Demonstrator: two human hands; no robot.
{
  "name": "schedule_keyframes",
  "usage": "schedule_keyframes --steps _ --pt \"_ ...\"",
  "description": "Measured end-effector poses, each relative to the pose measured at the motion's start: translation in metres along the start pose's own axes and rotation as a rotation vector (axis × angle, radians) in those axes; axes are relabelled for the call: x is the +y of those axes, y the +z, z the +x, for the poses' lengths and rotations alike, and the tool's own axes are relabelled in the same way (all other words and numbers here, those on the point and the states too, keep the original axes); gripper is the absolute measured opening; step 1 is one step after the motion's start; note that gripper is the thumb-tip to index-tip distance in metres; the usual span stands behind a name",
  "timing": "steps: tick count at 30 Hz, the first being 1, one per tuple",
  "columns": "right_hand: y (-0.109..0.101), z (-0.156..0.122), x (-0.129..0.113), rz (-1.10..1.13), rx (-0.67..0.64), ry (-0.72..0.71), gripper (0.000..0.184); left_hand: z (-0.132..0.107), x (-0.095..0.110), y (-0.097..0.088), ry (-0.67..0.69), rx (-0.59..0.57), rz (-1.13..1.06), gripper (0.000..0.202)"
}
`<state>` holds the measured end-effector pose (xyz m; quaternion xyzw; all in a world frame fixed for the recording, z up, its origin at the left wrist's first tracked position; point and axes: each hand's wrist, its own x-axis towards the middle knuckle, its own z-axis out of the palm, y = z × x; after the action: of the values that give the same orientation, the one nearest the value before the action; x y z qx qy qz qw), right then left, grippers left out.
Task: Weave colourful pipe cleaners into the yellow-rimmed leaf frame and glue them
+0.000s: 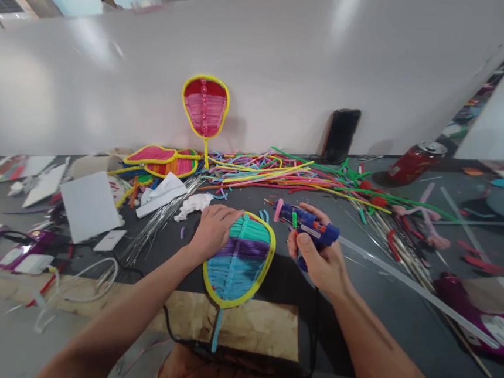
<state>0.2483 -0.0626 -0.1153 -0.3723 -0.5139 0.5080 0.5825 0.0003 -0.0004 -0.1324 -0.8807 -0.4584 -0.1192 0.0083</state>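
Note:
A fan-shaped piece made of pipe cleaners (245, 271), with green, purple and blue bands, a yellow rim and a blue stem, lies in front of me. My left hand (215, 233) grips its upper left edge, the fingers reaching over the rim and the thumb hidden. In my right hand (316, 256) is a blue hot glue gun (308, 222), its nozzle pointing left above the fan's upper right side. A long clear glue stick (403, 279) sticks out of the gun's back. Under the stem is a brown paper sheet (266, 325).
A pink fan (206, 108) stands against the white partition (281, 56). Before it lie loose pipe cleaners (262, 175). A phone (341, 135) leans there, with a red can (415, 162) to its right. Power strips (483, 315), cables (107, 276) and white cards (89, 207) lie around.

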Motion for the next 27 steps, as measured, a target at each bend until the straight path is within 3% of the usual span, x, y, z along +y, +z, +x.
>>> schedule_keyframes --steps 5,12,19,27 --pt "0.002 0.0 -0.002 -0.013 0.007 0.009 0.052 0.01 0.006 0.005 -0.098 0.019 -0.158 0.049" --pt "0.0 0.0 -0.001 -0.001 0.005 0.014 0.052 0.026 0.014 0.008 -0.184 0.033 -0.167 0.05" --pt "0.001 0.001 -0.004 0.013 0.021 0.041 0.058 0.027 0.012 0.013 -0.106 0.073 -0.056 0.051" --pt "0.001 0.001 -0.005 -0.019 0.031 0.041 0.057 0.027 0.012 0.017 -0.076 0.057 -0.077 0.055"
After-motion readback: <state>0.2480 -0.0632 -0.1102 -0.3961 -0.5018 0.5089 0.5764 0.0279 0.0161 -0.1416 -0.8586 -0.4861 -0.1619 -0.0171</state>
